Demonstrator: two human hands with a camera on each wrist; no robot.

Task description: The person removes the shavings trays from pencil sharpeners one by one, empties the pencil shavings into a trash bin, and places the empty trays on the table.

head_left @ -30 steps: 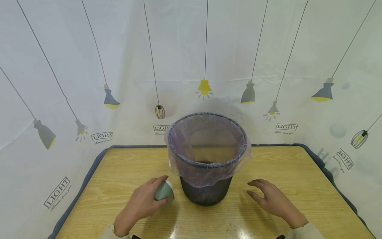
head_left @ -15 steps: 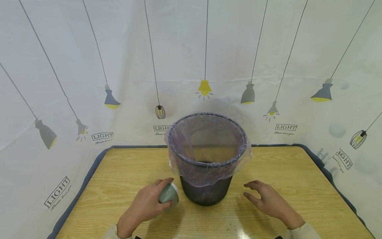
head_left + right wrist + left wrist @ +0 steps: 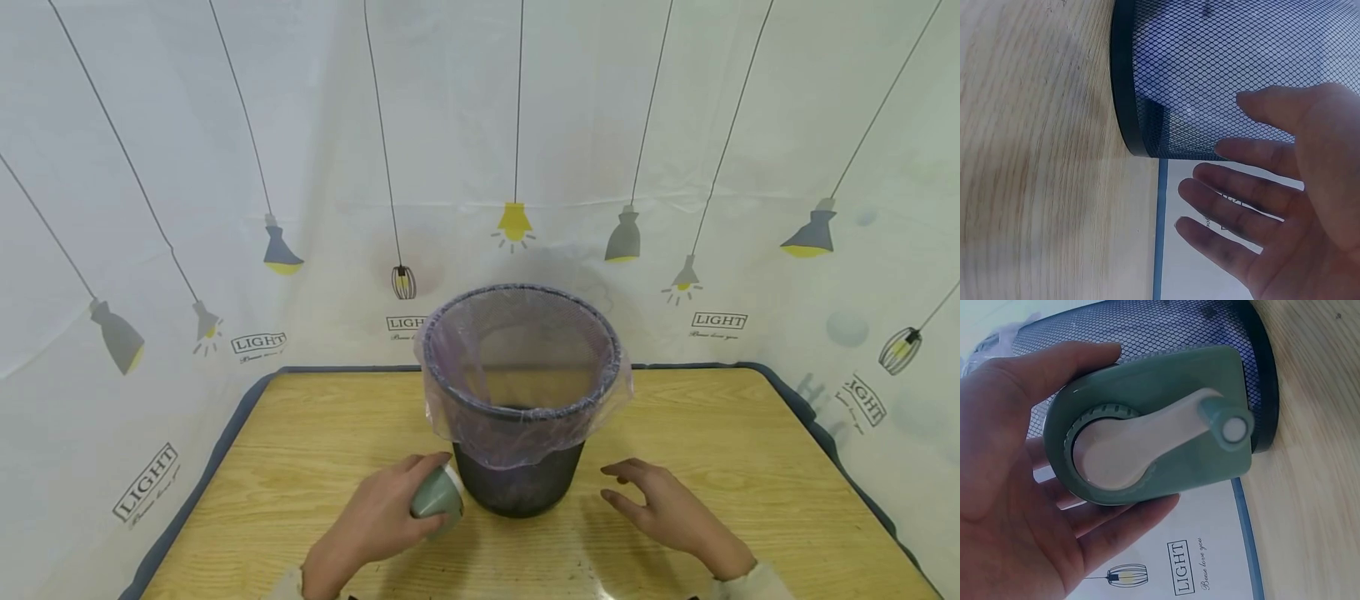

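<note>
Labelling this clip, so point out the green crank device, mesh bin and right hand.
Green crank device (image 3: 1154, 435), left wrist view: pale crank arm.
Mesh bin (image 3: 517, 490), head view: lower front wall.
Right hand (image 3: 1311, 220), right wrist view: palm.

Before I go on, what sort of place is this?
Likely a curtained-off tabletop workspace: a wooden table, a lamp-print cloth around its back and sides, and a lined bin on top.

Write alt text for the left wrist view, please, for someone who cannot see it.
A left hand grips a green device with a pale crank ending in a green knob. Behind it are a dark mesh bin and a white backdrop printed with "LIGHT"; a wooden table fills the picture's right side.
</note>
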